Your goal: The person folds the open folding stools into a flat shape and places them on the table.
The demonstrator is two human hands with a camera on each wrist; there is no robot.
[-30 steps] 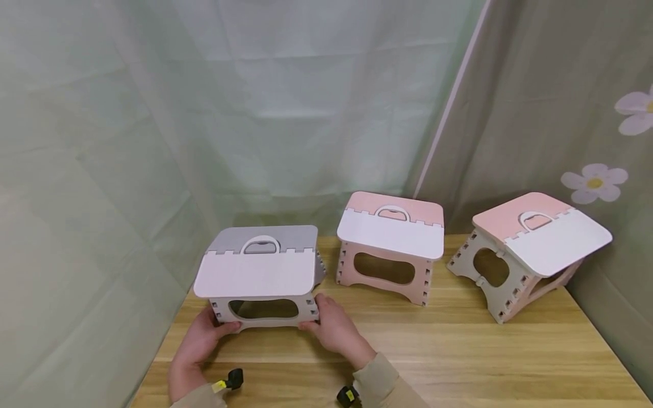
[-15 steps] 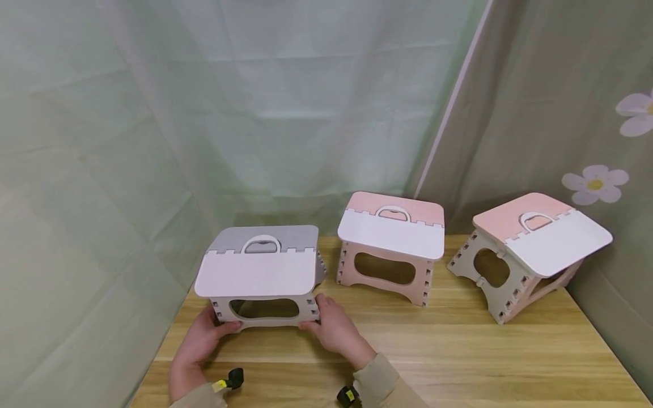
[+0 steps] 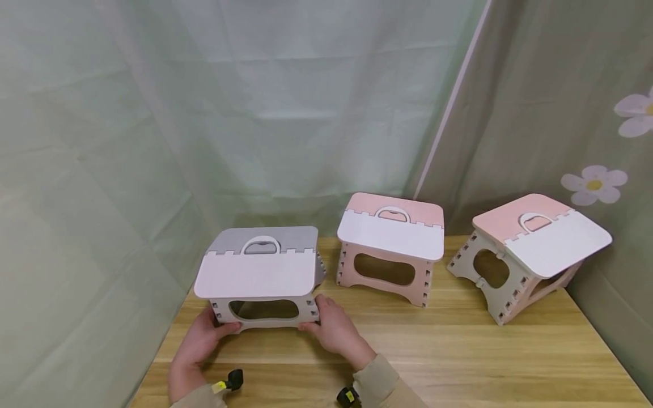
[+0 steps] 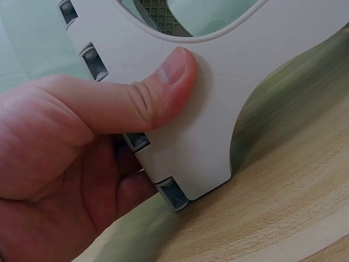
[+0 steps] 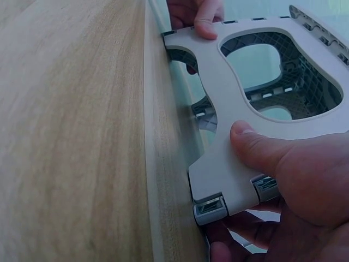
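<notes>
Nearest the camera: the wood table [image 3: 490,365], its surface running wide from the right sleeve [image 3: 385,382] over to the table's right edge. Left side is tight: the left sleeve [image 3: 201,398] and left hand [image 3: 198,338] sit close to the left edge, with just a thin strip of wood outboard. Small black device at each wrist.

Right hand [image 3: 334,327] comes in at a slant from lower right, thumb flat on the front panel, fingers wrapped behind the leg. Left hand mirrors it at the other leg: thumb across the front face below the oval cutout, fingers curled round behind. So both are gripping the gray-and-white stool [image 3: 257,276], low down near the feet.

That stool is unfolded and upright at the table's left, feet at the wood, seat corner lining up with the left edge in the head view.

Narrow gap to its right, then the middle pink stool [image 3: 390,235], set a bit further back. Another narrow gap, then the right pink stool [image 3: 548,241], turned at an angle, near the right edge. Both upright and unfolded.

Past the back edge: pale green curtain [image 3: 311,113], flowered gray curtain [image 3: 530,113] at right.
</notes>
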